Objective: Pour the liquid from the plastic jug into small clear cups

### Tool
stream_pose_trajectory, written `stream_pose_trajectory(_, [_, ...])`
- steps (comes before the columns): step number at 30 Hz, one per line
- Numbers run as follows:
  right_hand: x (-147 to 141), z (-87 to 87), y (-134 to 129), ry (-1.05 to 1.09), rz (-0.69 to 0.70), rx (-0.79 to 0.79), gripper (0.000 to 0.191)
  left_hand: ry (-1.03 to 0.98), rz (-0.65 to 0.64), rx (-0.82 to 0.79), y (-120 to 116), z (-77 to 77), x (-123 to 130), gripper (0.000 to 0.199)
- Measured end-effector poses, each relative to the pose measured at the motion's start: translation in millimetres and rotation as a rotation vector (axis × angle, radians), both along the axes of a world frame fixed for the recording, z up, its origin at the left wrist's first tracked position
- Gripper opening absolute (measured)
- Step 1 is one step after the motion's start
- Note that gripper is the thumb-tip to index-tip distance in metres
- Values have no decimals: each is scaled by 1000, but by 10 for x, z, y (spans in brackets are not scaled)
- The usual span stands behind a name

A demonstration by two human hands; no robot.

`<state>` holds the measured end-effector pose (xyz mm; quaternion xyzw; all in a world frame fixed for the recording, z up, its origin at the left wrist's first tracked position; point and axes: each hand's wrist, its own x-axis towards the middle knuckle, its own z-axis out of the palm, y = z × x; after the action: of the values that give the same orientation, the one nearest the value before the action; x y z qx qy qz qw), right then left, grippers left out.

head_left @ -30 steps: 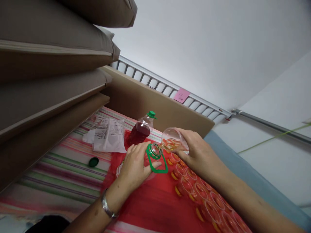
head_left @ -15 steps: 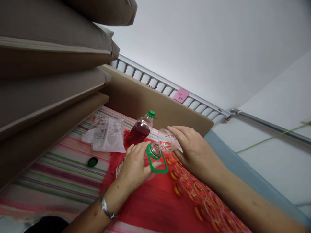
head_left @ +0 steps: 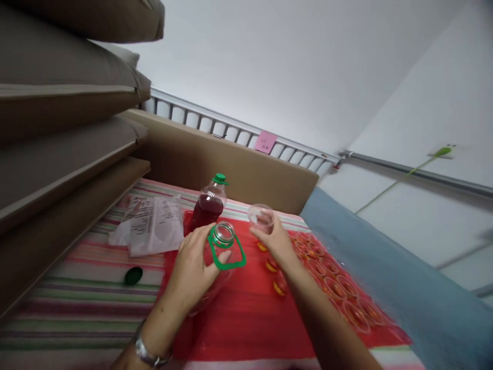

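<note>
My left hand is wrapped round a clear plastic bottle, whose mouth is uncapped and whose neck carries a green handle ring. In my right hand is a clear plastic cup, held up to the right of the bottle's mouth and apart from it. The cup and the fingers on it are a little blurred. Behind the left hand stands a second bottle with dark red liquid and a green cap. The lower part of the held bottle is largely hidden by my left hand.
Rows of clear cups stand on a red plastic sheet at the right. Small red-and-yellow items lie near my right wrist. A dark green cap and a white plastic bag lie left. Stacked cushioned boards overhang the left side.
My right hand has drawn the cup away from the bottle's mouth. My left hand keeps its hold on the bottle. The whole view has shifted, with the scene sliding left.
</note>
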<state>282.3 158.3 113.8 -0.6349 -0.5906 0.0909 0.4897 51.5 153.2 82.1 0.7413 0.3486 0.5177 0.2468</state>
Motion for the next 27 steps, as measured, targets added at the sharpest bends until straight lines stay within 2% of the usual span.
stream_pose_trajectory(2, [151, -666, 185, 280, -121, -85, 56, -1, -6, 6, 12, -11, -20, 44])
stream_pose_trajectory(4, [207, -1264, 327, 395, -223, -100, 53, 2, -5, 15, 22, -25, -32, 44])
stream_pose_trajectory(6, [202, -1696, 415, 432, -254, -99, 51, 7, 8, 20, 29, -35, -31, 44])
stream_pose_trajectory(8, [184, -1945, 464, 441, -269, -93, 51, 16, 18, 28, 34, -39, -18, 44])
stream_pose_trajectory(11, [192, -2061, 492, 447, -276, -95, 56, 29, 16, 42, 51, -37, 15, 44])
stream_pose_trajectory(14, [245, -2022, 364, 444, -277, -100, 68, 36, 15, 55, 78, -42, 45, 43])
stream_pose_trajectory(16, [290, -1985, 108, 441, -294, -90, 68, 33, 25, 74, 94, -52, 54, 43])
stream_pose_trajectory(19, [364, -1984, -491, 483, -349, -79, 50, 40, 35, 90, 105, -64, 56, 44])
stream_pose_trajectory(22, [487, -2019, -1041, 557, -494, -54, 48, 47, 45, 88, 99, -66, 52, 46])
stream_pose_trajectory(24, [612, -2014, -1211, 557, -614, -12, 59, 48, 49, 88, 92, -66, 50, 46])
stream_pose_trajectory(27, [817, -1950, -1141, 499, -695, 36, 72, 46, 52, 92, 87, -74, 47, 48])
